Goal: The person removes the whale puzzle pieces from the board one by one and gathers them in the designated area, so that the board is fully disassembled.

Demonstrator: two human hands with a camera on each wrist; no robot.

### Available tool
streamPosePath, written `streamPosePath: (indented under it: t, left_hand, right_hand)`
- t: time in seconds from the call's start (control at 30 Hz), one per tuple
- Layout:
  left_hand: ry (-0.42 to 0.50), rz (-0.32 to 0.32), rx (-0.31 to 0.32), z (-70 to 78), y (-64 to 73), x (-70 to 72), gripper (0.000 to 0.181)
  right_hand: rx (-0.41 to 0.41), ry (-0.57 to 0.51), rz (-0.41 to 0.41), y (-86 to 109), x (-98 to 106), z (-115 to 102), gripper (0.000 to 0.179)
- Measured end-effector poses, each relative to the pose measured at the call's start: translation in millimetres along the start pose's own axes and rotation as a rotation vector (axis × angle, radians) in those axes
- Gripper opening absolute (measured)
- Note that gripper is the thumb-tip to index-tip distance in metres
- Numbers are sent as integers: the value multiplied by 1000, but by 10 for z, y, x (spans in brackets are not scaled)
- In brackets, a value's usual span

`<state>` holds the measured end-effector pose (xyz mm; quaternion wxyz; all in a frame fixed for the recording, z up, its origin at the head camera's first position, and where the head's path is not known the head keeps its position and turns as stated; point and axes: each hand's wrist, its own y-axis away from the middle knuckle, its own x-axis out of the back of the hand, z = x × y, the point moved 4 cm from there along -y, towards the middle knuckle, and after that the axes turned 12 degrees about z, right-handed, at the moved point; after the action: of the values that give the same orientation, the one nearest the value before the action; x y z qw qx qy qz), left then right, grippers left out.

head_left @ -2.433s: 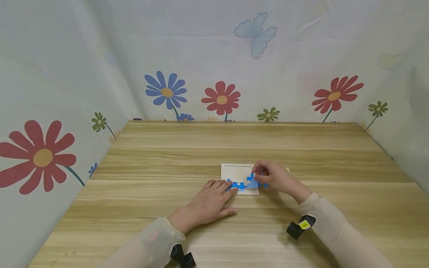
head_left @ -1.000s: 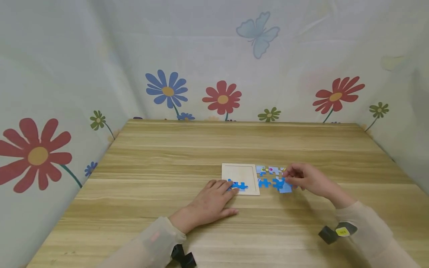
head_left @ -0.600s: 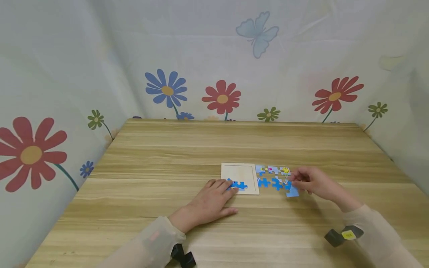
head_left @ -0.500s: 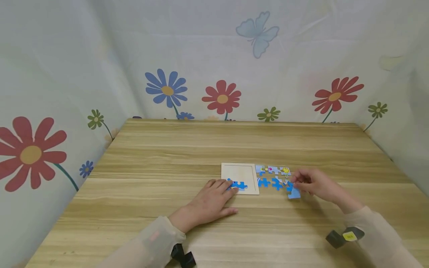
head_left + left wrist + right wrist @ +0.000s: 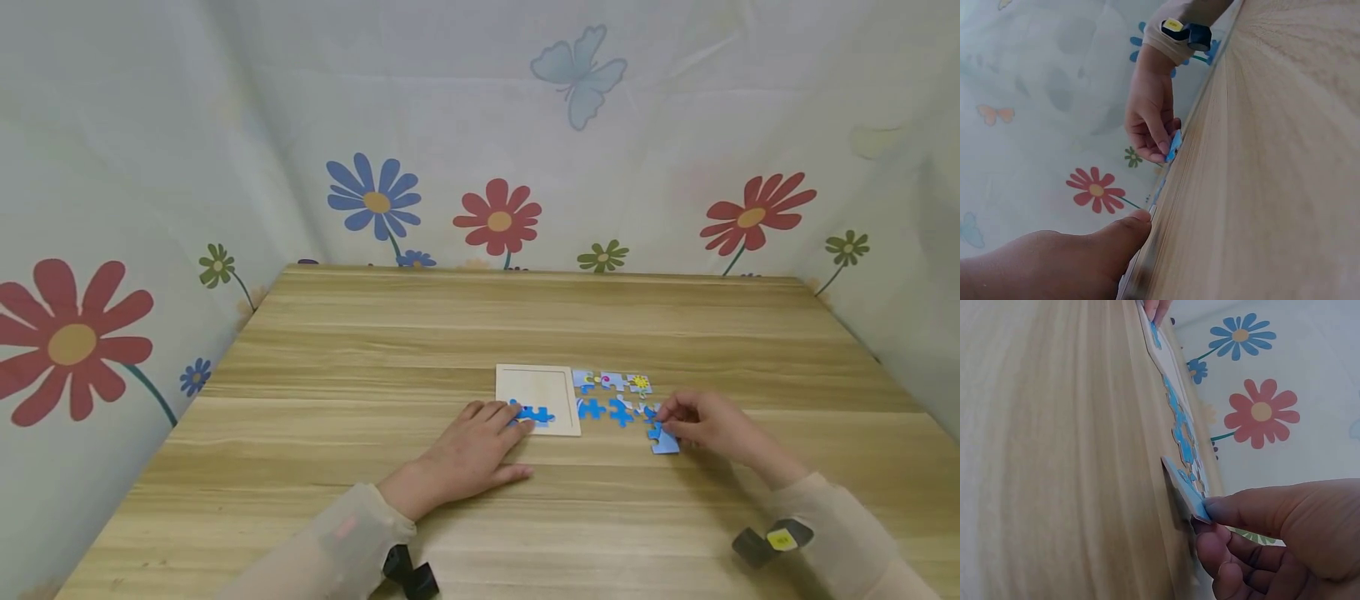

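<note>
A light-blue jigsaw piece (image 5: 664, 442) is pinched between the thumb and fingers of my right hand (image 5: 716, 429), to the right of the loose pieces. In the right wrist view this piece (image 5: 1186, 490) is tilted, one edge near the tabletop. My left hand (image 5: 468, 454) lies flat with its fingers spread, the fingertips resting on the lower left of a shallow wooden puzzle tray (image 5: 536, 381). Blue joined pieces (image 5: 538, 414) sit along the tray's bottom edge, partly hidden by those fingers.
Right of the tray lie pale pieces with colourful prints (image 5: 612, 381), one with a yellow sun (image 5: 640, 382). Below them are blue pieces (image 5: 621, 412). All rest on a wood-grain table (image 5: 420, 325), with a flowered curtain (image 5: 637, 125) behind.
My right hand has carried the light-blue piece from over the tray to the right, past the loose pieces, then slightly nearer to me. My left hand has stayed on the tray.
</note>
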<state>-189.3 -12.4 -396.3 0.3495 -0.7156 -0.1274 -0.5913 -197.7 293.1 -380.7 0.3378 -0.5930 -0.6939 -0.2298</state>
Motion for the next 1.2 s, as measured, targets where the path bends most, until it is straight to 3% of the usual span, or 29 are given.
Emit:
streamPosePath:
  t: [0.33, 0.7, 0.93, 1.2]
  left_hand:
    - [-3, -15, -8, 18, 21, 25, 61]
    - [-12, -88, -11, 23, -6, 67, 64]
    - [-25, -111, -18, 12, -29, 96, 63]
    - [-35, -86, -15, -34, -40, 124, 63]
  right_hand:
    - [10, 95, 44, 14, 1, 32, 4]
    - [0, 103, 77, 37, 49, 12, 6]
    - [43, 127, 103, -53, 127, -141, 6]
    - [61, 110, 105, -170, 112, -371, 10]
